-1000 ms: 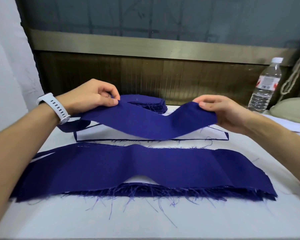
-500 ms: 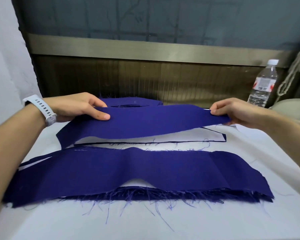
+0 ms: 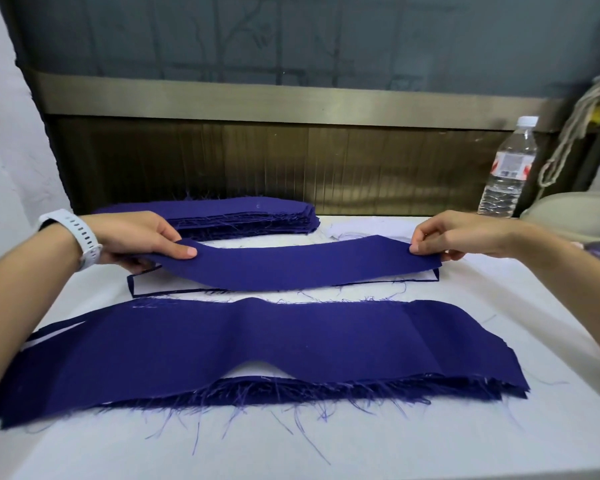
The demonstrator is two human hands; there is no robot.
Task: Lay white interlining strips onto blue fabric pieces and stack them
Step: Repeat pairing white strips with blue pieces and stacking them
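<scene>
Blue piece hangs in a shallow curve between two hands, held just above the middle of the worktop. The left hand pinches its left end. Its fingers are closed on the cloth, one lying flat along the upper face and the others curled underneath, mostly hidden. The right hand pinches the right end, its fingers bent close together. One tip presses on top and the rest are tucked below, showing only past the corner. Neither hand holds anything else. A white watch sits on the left wrist.

Directly beneath lies the white interlining, set on another blue piece that shows only as a thin dark outline. The held piece covers most of it, so only the left end, a sliver of the near edge and the right corner can be seen.

Closer to the person lies a near stack of blue pieces, its front edge frayed into loose threads. The left forearm crosses its left end. A far stack lies at the back, its left end behind the left hand, with blurred white scraps just right of it. A bottle stands at the right rear. The cord and the pale rounded shape beyond it are cut off by the frame and too blurred to name.
</scene>
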